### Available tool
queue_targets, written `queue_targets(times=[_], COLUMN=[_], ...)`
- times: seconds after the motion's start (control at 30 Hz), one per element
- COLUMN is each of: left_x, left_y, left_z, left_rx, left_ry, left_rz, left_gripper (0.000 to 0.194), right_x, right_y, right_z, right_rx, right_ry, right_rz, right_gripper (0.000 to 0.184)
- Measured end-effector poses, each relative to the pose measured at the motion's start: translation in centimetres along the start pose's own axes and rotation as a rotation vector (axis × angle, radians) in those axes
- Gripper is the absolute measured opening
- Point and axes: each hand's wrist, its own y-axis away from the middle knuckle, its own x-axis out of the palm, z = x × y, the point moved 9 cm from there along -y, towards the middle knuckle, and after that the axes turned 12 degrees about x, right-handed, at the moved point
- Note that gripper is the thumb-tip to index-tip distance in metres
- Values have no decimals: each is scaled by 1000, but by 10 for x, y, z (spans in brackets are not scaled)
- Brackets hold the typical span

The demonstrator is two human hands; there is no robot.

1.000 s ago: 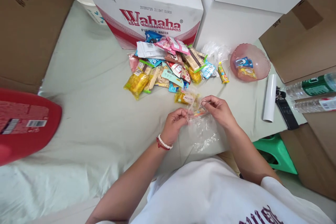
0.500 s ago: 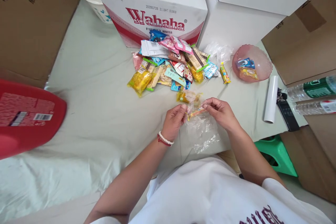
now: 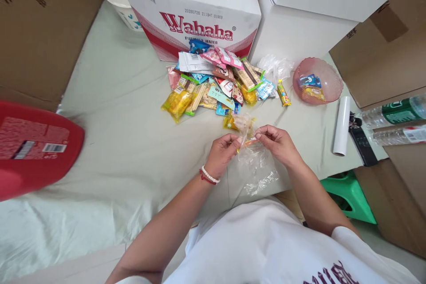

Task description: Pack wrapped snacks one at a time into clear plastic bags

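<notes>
My left hand (image 3: 223,153) pinches the left side of a clear plastic bag (image 3: 258,171) near the front of the table. On the bag's right side, my right hand (image 3: 278,143) is closed in a pinch too. Between the two hands shows a thin orange-and-yellow stick-shaped packet (image 3: 250,142), partly covered by plastic and fingers; whether it lies inside the bag I cannot tell. Just beyond the hands is a yellow snack packet (image 3: 231,122). Farther back rises a heap of wrapped snacks (image 3: 213,84), with a small yellow packet (image 3: 283,93) apart at its right.
A pink bowl (image 3: 336,82) holding packets stands right, near a white roll (image 3: 341,126), a black object (image 3: 363,144) and plastic bottles (image 3: 399,113). A Wahaha carton (image 3: 206,17) backs the heap. Left are a red container (image 3: 40,151) and a white cup (image 3: 121,6).
The fingers of my left hand have shifted slightly right along the bag, covering more of the orange-and-yellow packet. My right hand stays nearly in place.
</notes>
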Motion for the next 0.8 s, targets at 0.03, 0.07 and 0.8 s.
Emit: queue_targets(times=[0.03,0.07,0.8], left_x=[1,1,-11], left_y=[0,0,33], left_z=[-1,-3,-21], left_rx=[15,31,-35], left_ry=[-9,-18,324], left_rz=[11,20,-334], left_gripper=[41,40,41], right_x=[0,1,-21], right_y=[0,-1,41], right_z=[0,0,-12], right_rx=[3,7,257], right_ry=[7,17,-599], right_rz=[4,7,-33], right_gripper=[31,31,46])
